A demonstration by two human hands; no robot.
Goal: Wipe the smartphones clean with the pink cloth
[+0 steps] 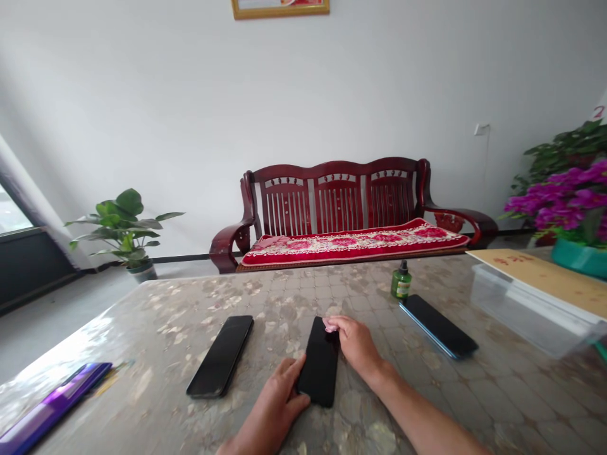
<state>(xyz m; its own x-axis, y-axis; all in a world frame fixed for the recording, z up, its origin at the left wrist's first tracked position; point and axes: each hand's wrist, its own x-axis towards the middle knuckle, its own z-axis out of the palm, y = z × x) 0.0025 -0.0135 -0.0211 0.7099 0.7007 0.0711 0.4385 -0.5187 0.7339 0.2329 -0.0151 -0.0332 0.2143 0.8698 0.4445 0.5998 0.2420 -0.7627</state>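
A black phone (pixel 318 373) lies face up on the patterned table (pixel 156 316), between my two hands. My left hand (pixel 281 399) grips its lower left edge, with fingers and thumb against the side. Pinched in my right hand (pixel 355 344) is a small pink cloth or pad (pixel 329 325), which touches the top right corner of the screen. Another dark phone (pixel 222 357) rests to the left. Over on the right lies a phone with a blue edge (pixel 439 325), just in front of a small green bottle (pixel 401 282) with a black cap.
A purple object (pixel 54 404) lies at the table's left edge. On the right are a clear plastic box (pixel 526 316), a tan folder or board (pixel 545 278) and pink flowers (pixel 569 202) in a teal pot. Beyond the table stands a red wooden bench (pixel 339 199).
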